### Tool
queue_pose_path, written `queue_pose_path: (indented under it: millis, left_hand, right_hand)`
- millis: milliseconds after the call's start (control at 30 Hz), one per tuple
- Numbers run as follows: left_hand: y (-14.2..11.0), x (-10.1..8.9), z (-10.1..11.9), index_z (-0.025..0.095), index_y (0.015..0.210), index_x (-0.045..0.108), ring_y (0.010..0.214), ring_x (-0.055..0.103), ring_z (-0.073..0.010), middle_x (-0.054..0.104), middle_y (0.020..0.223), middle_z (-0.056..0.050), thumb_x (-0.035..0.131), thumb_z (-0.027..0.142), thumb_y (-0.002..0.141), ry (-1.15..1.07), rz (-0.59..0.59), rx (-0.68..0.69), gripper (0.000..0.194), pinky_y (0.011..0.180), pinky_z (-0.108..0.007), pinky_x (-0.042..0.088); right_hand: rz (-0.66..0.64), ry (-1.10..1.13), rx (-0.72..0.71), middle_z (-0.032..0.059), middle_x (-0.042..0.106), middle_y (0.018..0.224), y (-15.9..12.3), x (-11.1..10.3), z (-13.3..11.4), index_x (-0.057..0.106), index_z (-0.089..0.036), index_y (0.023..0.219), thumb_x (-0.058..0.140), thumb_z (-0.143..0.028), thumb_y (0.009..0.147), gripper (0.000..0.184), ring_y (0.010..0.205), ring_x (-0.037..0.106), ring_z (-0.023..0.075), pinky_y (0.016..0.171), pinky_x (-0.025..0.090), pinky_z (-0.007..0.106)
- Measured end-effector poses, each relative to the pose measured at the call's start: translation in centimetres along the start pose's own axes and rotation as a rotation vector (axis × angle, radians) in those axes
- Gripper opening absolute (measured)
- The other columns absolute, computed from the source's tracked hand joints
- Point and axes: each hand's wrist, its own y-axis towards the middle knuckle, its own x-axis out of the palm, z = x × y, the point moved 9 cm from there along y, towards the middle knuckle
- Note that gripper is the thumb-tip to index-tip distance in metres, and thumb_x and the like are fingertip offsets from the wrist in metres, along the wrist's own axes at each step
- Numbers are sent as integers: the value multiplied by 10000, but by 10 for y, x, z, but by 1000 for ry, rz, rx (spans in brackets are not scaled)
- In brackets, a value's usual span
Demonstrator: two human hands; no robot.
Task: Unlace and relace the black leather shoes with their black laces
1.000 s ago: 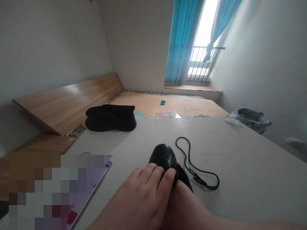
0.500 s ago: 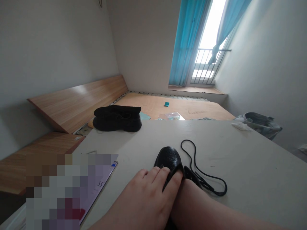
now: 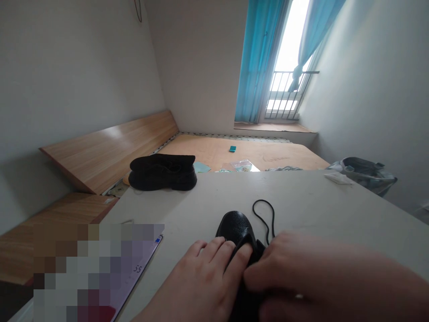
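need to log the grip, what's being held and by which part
Left hand holds the black shoe near its opening, behind the toe; the right hand's hold can't be told.

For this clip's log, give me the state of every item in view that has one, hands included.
Near shoe: toe visible, rest largely covered
Left hand: gripping near shoe
Right hand: blurred, at near shoe; grip unclear
Lace: loose on table, partly hidden
Far shoe: unheld
Left curtain: hanging straight
Right curtain: knotted
Screen: lit, partly pixelated
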Motion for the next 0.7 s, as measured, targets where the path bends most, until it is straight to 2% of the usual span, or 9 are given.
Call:
queue_pose_path:
  millis: [33, 167, 267, 333, 400, 500, 600, 633, 700]
  left_hand:
    - [1, 2, -1, 141, 1436, 386, 1236, 536, -348, 564, 1349, -185, 331, 215, 982, -1, -17, -9, 464, 956, -539, 478]
    - [4, 0, 3, 132, 1397, 417, 1290, 479, -339, 550, 1366, -171, 404, 150, 950, -67, -11, -12, 448, 1023, -532, 424]
    - [6, -7, 6, 154, 1239, 530, 1157, 589, -258, 651, 1217, -104, 467, 54, 890, -168, 31, -10, 369, 997, -430, 462]
    - [7, -9, 7, 166, 1166, 559, 1032, 646, -240, 694, 1088, -70, 500, 42, 867, -193, 35, -30, 329, 925, -409, 501]
    - [7, -10, 9, 151, 1172, 559, 1009, 653, -270, 698, 1076, -85, 592, 125, 856, -170, 32, -20, 318, 890, -437, 516]
    - [8, -9, 13, 126, 1162, 580, 1035, 642, -321, 690, 1115, -122, 726, 295, 797, -116, 26, 4, 428, 889, -484, 516]
    - [9, -7, 12, 138, 1122, 613, 1014, 653, -314, 704, 1089, -110, 694, 326, 826, -106, 32, -5, 360, 875, -480, 526]
    - [10, -6, 11, 143, 1111, 621, 1005, 656, -308, 709, 1079, -103, 681, 315, 833, -111, 32, -9, 333, 871, -474, 530]
    - [11, -5, 9, 149, 1088, 634, 988, 662, -298, 717, 1057, -94, 673, 282, 825, -125, 29, -18, 298, 865, -461, 535]
  right_hand:
    - [-29, 138, -9, -35, 622, 609, -5, -12, 7, 652, -227, 734, 598, -317, 853, 158, 553, 563, 119, 497, 405, 221]
    - [238, 527, 43, -19, 562, 644, -18, -74, 52, 597, -200, 716, 561, -418, 895, 284, 561, 495, 103, 500, 423, 216]
    - [546, 580, 26, -26, 540, 606, -33, -109, 71, 575, -201, 675, 578, -401, 902, 302, 540, 461, 89, 491, 404, 208]
    - [581, 507, 67, -10, 573, 621, -41, -114, 73, 613, -209, 711, 582, -411, 895, 275, 543, 493, 100, 473, 403, 216]
    - [428, 388, 156, 16, 642, 725, -42, -101, 73, 672, -232, 854, 574, -424, 888, 218, 610, 572, 130, 518, 454, 238]
    - [69, 221, 355, 26, 696, 912, -43, -60, 81, 648, -305, 1131, 546, -400, 884, 284, 745, 651, 177, 636, 514, 277]
    - [-260, 86, 425, 8, 701, 892, -37, -16, 79, 639, -327, 1146, 582, -297, 812, 340, 752, 662, 194, 639, 507, 279]
    - [-323, 46, 420, 6, 700, 891, -32, -5, 77, 637, -312, 1133, 611, -259, 761, 377, 747, 662, 199, 626, 501, 274]
    - [-317, -18, 374, 28, 699, 933, -21, 6, 69, 622, -265, 1134, 658, -219, 672, 465, 757, 662, 212, 609, 491, 265]
